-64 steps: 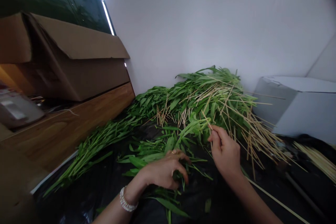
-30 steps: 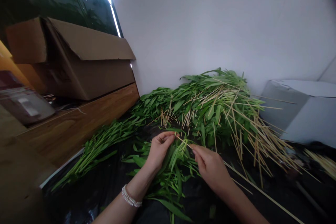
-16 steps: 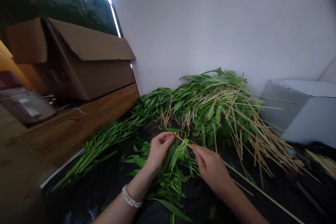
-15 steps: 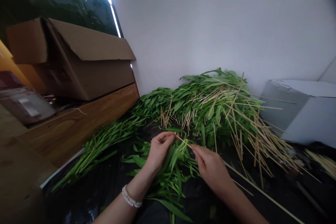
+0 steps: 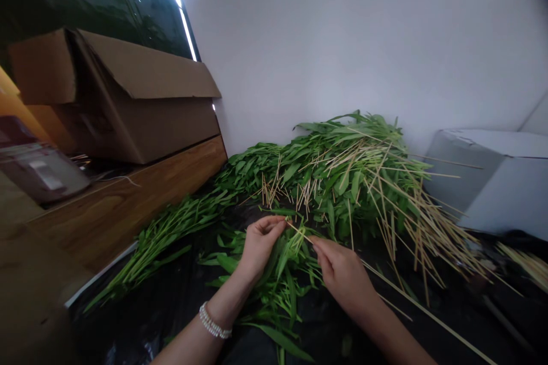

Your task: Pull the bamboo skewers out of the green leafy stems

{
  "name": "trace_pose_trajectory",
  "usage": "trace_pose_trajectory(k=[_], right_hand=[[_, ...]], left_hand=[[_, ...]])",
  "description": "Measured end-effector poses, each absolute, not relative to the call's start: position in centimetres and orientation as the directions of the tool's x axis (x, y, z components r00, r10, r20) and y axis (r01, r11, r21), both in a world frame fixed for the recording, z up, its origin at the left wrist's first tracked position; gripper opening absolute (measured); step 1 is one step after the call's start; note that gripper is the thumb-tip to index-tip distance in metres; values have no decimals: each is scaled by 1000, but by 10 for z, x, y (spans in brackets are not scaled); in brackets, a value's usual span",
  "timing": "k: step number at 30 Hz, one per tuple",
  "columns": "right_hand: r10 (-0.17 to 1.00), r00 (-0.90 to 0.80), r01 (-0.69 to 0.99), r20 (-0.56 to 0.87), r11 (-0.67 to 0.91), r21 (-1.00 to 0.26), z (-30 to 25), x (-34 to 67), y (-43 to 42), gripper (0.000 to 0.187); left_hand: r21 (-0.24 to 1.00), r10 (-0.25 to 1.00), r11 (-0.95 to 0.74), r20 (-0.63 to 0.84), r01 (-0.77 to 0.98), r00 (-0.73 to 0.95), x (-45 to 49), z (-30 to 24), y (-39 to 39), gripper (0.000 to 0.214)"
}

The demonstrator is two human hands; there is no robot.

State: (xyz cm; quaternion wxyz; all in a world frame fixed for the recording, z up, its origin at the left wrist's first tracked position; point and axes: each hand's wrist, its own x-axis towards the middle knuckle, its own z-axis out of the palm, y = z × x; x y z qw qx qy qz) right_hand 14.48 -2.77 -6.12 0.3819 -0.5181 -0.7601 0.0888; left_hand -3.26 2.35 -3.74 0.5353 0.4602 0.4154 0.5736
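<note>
A thin wooden stick (image 5: 299,231) is pinched in my right hand (image 5: 345,271), its long end running back past the wrist to the lower right. My left hand (image 5: 263,242) is closed, thumb against finger, at the stick's front tip; a bit of green stem shows there, mostly hidden by the fingers. Below and between both hands lie loose leafy green stems (image 5: 291,288), long-leaved like water spinach, and the stick crosses over some of them. White beads circle my left wrist.
Behind my hands, a heap of greens (image 5: 325,125) with many sticks (image 5: 428,222) leans on the wall. More stems (image 5: 141,256) lie left on black plastic sheeting (image 5: 171,308). A cardboard box (image 5: 166,125) stands on a wooden ledge (image 5: 171,194); a white box (image 5: 505,182) sits at right.
My right hand has shifted very slightly left along with the stick. My left hand stays nearly still.
</note>
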Motion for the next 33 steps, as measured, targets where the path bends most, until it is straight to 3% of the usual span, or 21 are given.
trace_pose_trajectory(k=[10,14,20,33], right_hand=[[844,-167,742,510,448,-499,-69,142,-26,35],[837,-153,721,525,458,-520,-68,142,-26,35],[842,-179,704,509,471,-531,-63,141,-28,36],[822,-181,738,539,476,-478,-66,138,-30,37]], left_hand=[[951,951,-301,304,64,-52,-29,-38,21,19],[975,983,-177,181,-137,17,-31,-38,21,30],[933,995,39,-3,-359,101,-34,-42,27,26],[903,952,225,-123,-366,282,-32,-39,21,25]])
